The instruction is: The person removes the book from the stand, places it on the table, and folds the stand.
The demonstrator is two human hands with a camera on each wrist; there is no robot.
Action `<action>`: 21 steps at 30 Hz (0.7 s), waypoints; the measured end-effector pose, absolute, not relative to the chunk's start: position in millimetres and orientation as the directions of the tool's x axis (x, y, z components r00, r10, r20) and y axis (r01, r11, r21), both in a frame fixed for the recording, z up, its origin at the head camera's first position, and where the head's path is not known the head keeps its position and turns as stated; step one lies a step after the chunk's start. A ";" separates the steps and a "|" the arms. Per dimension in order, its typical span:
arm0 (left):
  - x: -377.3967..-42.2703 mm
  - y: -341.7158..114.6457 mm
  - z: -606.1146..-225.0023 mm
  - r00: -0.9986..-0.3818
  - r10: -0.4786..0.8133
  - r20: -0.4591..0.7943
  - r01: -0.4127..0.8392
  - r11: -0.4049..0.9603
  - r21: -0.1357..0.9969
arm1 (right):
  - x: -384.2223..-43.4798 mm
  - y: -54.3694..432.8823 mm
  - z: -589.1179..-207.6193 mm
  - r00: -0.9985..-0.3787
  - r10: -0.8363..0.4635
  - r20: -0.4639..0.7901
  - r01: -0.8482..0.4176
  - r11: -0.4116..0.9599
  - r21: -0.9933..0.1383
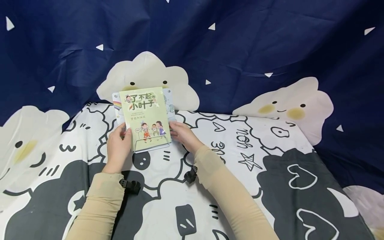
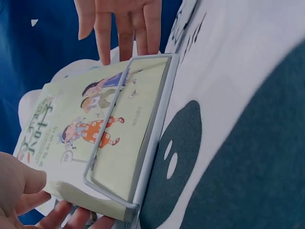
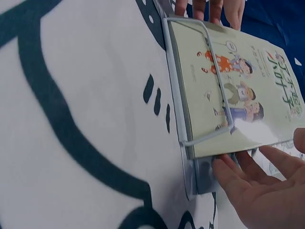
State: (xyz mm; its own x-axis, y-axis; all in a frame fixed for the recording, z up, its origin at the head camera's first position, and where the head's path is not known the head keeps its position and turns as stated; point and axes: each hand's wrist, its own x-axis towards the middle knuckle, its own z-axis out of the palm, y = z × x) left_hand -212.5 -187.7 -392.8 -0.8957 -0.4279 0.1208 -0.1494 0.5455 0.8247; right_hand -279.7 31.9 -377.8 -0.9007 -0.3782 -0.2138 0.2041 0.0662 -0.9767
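Note:
A pale green book point(image 1: 144, 116) with cartoon children and Chinese lettering on its cover stands leaning back in a book stand. The stand has a light blue printed back panel point(image 1: 169, 103) and a white wire front bar point(image 2: 106, 129) across the lower cover. At the book's left edge is my left hand point(image 1: 117, 146), thumb beside the cover and fingers reaching behind the edge. My right hand point(image 1: 186, 136) is on the opposite side, its extended fingers point(image 3: 233, 176) right at the edge of the book and stand. Much of the back panel is hidden by the book.
The stand sits on a black-and-white cartoon cloth point(image 1: 168, 193) near its far edge. Behind hangs a dark blue curtain point(image 1: 240, 40) with white triangles and smiling clouds. Each forearm wears a beige sleeve and a black wrist camera point(image 1: 132, 186).

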 end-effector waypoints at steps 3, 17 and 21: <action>-212.7 -186.0 -390.8 -0.896 -0.428 0.118 -0.152 0.545 0.825 | -278.1 28.7 -377.7 -0.906 -0.369 -0.209 0.198 0.069 -0.978; -212.0 -178.6 -393.3 -0.875 -0.476 0.085 -0.177 0.480 0.859 | -269.2 23.2 -387.0 -0.958 -0.253 -0.135 0.120 0.073 -0.990; -212.0 -174.6 -393.2 -0.877 -0.467 0.112 -0.146 0.480 0.865 | -269.6 24.0 -388.3 -0.968 -0.221 -0.116 0.105 0.061 -0.993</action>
State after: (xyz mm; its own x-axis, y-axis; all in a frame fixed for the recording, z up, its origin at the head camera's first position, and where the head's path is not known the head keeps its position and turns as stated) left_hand -212.0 -174.6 -393.2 -0.8771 -0.4672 0.1115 -0.1457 0.4800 0.8651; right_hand -269.6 24.0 -388.3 -0.9684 -0.2205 -0.1162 0.1054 0.0605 -0.9926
